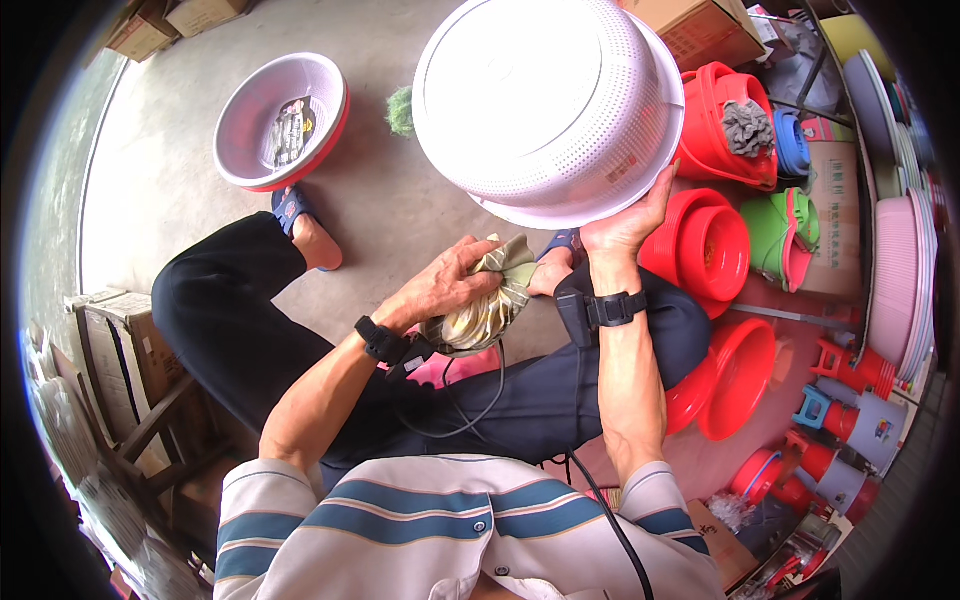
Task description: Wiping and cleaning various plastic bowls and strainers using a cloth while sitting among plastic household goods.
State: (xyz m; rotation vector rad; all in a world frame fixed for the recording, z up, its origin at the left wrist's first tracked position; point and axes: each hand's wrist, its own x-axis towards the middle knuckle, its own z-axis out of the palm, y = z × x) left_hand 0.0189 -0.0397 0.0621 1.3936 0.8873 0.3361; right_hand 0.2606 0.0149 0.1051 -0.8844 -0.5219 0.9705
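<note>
Your right hand (630, 225) has hold of the white colander (540, 110) at the rim nearest you, on its right side. Most of those fingers are hidden behind the rim; how far they curl, you cannot tell. The colander is raised off the floor (370, 200), tilted, its base and perforated wall turned toward your view.

Your left hand (450, 283) is closed over a bunched, patterned cloth (490, 305), fingers curled across its top. Cloth sits below the colander, between your knees, apart from the rim. Black straps (617, 309) circle both wrists.

Floor, ahead left: a white basin (243, 130) nested in a red one (335, 145), a printed label (292, 132) inside the white. The red one stands just beyond your left slipper (288, 208). A green scrubber (400, 111) lies just left of the colander as you see it.

Right side: red basins (685, 235) beside your right knee; a red bucket (705, 120) beyond them, grey cloth (748, 128) on it; a green bucket (762, 235) near a carton (835, 200).
</note>
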